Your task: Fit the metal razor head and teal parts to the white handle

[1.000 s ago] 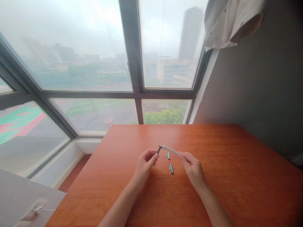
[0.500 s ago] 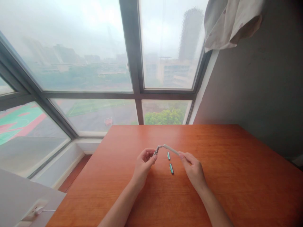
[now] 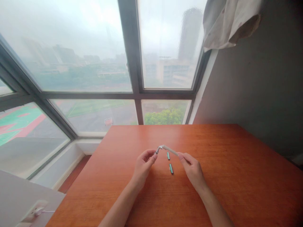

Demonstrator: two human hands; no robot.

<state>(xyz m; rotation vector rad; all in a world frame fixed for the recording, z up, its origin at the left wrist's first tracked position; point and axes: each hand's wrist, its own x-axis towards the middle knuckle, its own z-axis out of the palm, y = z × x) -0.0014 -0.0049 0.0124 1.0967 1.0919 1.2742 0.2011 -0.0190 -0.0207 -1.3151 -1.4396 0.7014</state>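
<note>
Worn on my head, one camera faces forward and down, my hands (image 3: 142,164) near, the table (image 3: 239,176) below, windows (image 3: 90,41) beyond.

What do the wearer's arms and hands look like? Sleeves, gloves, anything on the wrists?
Left hand and right hand are bare, no gloves. Left forearm and right forearm taper toward the wrists, with no sleeves in view. No watch, bracelet, cable or marking shows; fine detail on the fingers is too small to tell.

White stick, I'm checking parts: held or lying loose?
The white stick is held: the right hand pinches it between thumb and fingers.
</note>
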